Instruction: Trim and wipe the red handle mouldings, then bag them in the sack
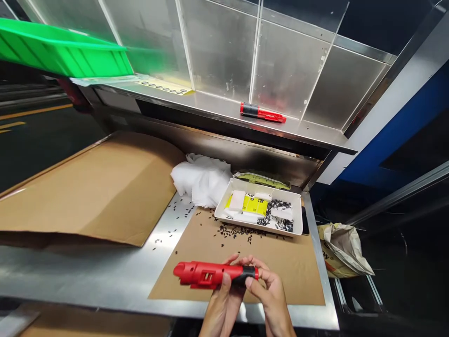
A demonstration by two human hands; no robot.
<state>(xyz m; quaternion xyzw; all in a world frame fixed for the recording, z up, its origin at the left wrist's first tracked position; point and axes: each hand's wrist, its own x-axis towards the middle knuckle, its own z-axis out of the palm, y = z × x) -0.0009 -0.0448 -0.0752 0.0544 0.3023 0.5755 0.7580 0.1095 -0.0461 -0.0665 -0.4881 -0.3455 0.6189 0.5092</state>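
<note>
Both hands hold a red tool-shaped device (199,273) with a black band near its right end, level above the brown cardboard sheet. My left hand (224,299) is closed around its middle, thumb across the near side. At the black end, my right hand (268,285) grips with thumb and fingers. Beyond them stands a white tray (224,216) containing yellow labels (256,205), white pieces and many small black parts (280,206). More black bits (235,230) lie scattered on the cardboard sheet (196,252). A similar red-and-black device (263,113) rests on the metal shelf.
A large cardboard piece (94,182) covers the bench's left side. White soft wrapping (203,178) lies beside the tray, with a green item (263,179) behind it. A green bin (70,51) and yellow sticker sheet (161,87) sit on the shelf. At right is an open paper sack (338,262).
</note>
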